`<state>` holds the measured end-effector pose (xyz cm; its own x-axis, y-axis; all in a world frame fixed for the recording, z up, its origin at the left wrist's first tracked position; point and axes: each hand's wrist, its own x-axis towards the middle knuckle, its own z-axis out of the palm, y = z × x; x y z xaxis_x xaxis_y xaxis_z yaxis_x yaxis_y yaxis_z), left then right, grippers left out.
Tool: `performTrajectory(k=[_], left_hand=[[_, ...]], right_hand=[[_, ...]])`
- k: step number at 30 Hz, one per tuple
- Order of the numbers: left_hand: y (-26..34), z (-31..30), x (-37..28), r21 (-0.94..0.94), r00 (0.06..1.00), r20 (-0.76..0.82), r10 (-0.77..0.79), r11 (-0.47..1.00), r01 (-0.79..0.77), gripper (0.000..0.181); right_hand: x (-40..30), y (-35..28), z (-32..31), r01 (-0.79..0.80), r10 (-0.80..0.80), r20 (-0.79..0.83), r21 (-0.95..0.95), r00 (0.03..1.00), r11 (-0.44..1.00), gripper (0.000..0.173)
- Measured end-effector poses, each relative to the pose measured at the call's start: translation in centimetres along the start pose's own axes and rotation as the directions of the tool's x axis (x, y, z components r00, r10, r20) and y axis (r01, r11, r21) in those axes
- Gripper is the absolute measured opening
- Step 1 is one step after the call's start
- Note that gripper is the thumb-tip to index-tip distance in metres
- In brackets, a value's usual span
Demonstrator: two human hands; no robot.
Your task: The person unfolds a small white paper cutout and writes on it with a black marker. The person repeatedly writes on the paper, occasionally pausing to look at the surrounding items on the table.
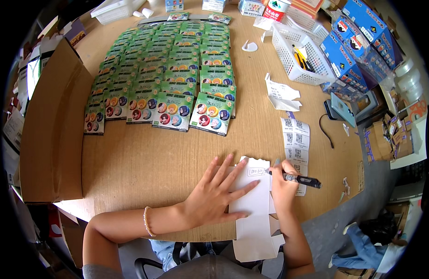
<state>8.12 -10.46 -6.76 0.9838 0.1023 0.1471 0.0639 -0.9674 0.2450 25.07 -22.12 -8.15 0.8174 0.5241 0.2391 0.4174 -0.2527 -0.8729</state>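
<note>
An unfolded white cardboard carton (252,216) lies blank side up at the table's front edge, its lower end hanging over. My left hand (218,191) rests with spread fingers on the carton's left part. In my right hand (283,186) is a black pen (303,180), its tip at the right end of some handwriting inside a drawn outline near the carton's top. Strips of printed code labels (300,139) lie just beyond my right hand, partly hidden by it. Rows of overlapping green packets (172,108) with round character pictures cover the table's far left.
A brown cardboard box (54,129) stands at the left edge. At the far right are a white plastic basket (294,52) holding pens or cutters, blue printed boxes (343,62) and a phone (342,108). A crumpled paper (280,92) with writing lies before the basket.
</note>
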Motion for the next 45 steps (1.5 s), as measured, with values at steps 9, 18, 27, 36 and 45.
performTrajectory(k=[9,18,27,36,45], left_hand=[[-0.3,0.3,-0.2,-0.058,1.000,-0.026,0.009,0.998,-0.010,0.094],[-0.4,0.1,-0.2,-0.008,1.000,0.013,-0.019,1.000,0.019,0.118],[-0.2,0.1,-0.3,0.016,0.998,-0.054,-0.010,1.000,0.011,0.117],[-0.3,0.2,-0.4,0.007,0.999,-0.042,-0.019,1.000,0.019,0.119],[-0.3,0.6,-0.3,0.002,0.998,-0.052,-0.019,1.000,0.019,0.116]], right_hand=[[0.5,-0.6,-1.0,0.126,-0.053,-0.323,0.210,0.945,0.970,0.024],[0.1,-5.7,-5.7,0.241,0.004,-0.367,0.619,0.930,0.747,0.029],[-2.2,-11.7,-10.0,0.267,0.008,-0.341,0.748,0.940,0.608,0.021],[-1.9,-7.2,-1.8,-0.085,0.032,0.155,0.346,0.987,0.934,0.029],[-3.3,-1.0,0.2,-0.102,0.049,0.177,0.303,0.983,0.948,0.029]])
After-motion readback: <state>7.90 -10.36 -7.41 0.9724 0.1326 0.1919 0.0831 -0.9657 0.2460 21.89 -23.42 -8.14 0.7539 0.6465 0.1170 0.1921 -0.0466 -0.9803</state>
